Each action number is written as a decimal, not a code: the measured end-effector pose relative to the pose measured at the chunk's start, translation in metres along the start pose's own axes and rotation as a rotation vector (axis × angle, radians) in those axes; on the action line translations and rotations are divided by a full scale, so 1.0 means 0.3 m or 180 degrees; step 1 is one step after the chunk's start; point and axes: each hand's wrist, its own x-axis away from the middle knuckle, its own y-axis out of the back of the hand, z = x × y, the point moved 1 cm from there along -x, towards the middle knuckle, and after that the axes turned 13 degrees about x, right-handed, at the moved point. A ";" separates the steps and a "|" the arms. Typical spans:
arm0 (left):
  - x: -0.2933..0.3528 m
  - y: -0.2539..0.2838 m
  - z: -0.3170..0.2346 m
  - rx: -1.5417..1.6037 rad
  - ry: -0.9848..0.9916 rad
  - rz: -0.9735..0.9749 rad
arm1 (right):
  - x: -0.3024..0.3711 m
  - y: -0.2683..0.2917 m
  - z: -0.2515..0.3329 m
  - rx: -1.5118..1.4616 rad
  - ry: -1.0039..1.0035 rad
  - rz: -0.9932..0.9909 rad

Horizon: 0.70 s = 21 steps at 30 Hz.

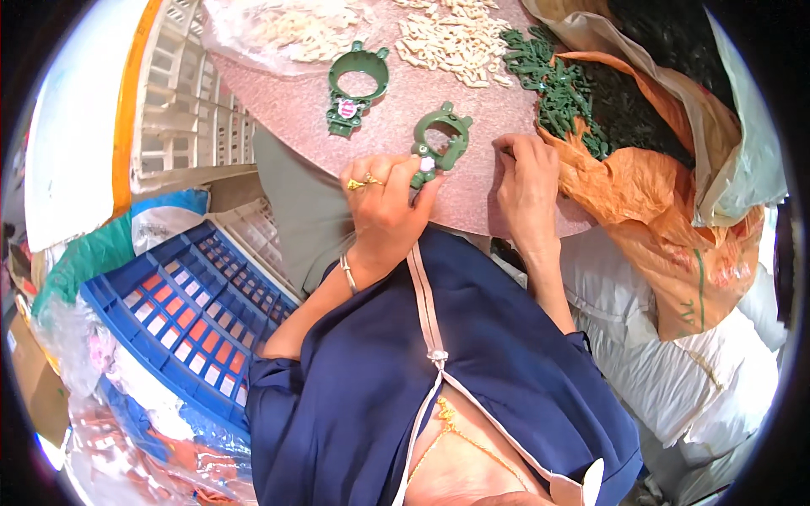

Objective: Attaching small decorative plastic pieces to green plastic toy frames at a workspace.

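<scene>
My left hand [384,202] pinches the lower end of a green plastic ring-shaped part [456,145] with two small knobs on top and a white piece near its base. A similar green ring-shaped part [359,74], with a pink-and-white patch, lies on the pink tabletop [287,110] farther off to the left. Apart from the held part, my right hand [530,181] rests at the table's near right edge, fingers curled inward. Whatever may be between its fingertips is hidden.
Piles of small cream plastic pieces [451,42] and small dark green pieces [564,93] cover the far side. An orange woven sack [650,202] stands right. White plastic crates [190,126] and a blue gridded crate [181,316] stand left. White sacks [666,363] lie lower right.
</scene>
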 end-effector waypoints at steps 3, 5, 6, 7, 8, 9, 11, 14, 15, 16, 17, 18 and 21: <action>0.000 -0.006 -0.005 -0.0003 0.0013 -0.0014 | -0.018 -0.024 0.015 -0.0812 -0.0078 -0.0165; 0.006 -0.009 -0.002 0.0031 0.0003 -0.0026 | -0.035 -0.014 0.019 -0.1880 -0.0542 -0.0002; 0.011 -0.008 -0.002 -0.0010 0.0031 -0.0044 | -0.043 -0.011 0.027 -0.2792 -0.1002 0.0350; 0.014 -0.007 -0.003 0.0011 0.0032 -0.0050 | -0.057 0.008 0.030 -0.3553 -0.1137 0.0690; 0.019 -0.008 0.000 0.0047 0.0029 -0.0043 | -0.073 0.032 0.037 -0.3650 -0.1070 0.0892; 0.019 -0.010 -0.001 0.0048 0.0021 -0.0042 | -0.091 0.056 0.043 -0.3745 -0.0992 0.1082; 0.014 -0.004 -0.008 0.0034 0.0071 -0.0019 | -0.123 0.073 0.061 -0.3723 -0.0887 0.1103; 0.013 -0.005 -0.008 0.0023 0.0128 0.0019 | -0.167 0.081 0.089 -0.2914 0.0155 0.0933; 0.011 -0.006 -0.008 0.0026 0.0092 0.0018 | -0.182 0.093 0.097 -0.2921 0.0176 0.0953; 0.012 -0.006 -0.008 0.0031 0.0060 0.0020 | -0.193 0.108 0.106 -0.2359 0.0611 0.0982; 0.009 -0.005 -0.007 0.0020 0.0071 0.0002 | -0.203 0.116 0.115 -0.1786 0.1039 0.0991; 0.007 -0.004 -0.008 0.0016 0.0076 0.0030 | -0.209 0.114 0.126 -0.1833 0.1048 0.0949; 0.006 -0.003 -0.004 0.0015 0.0076 0.0057 | -0.228 0.113 0.141 -0.1490 0.1249 0.1105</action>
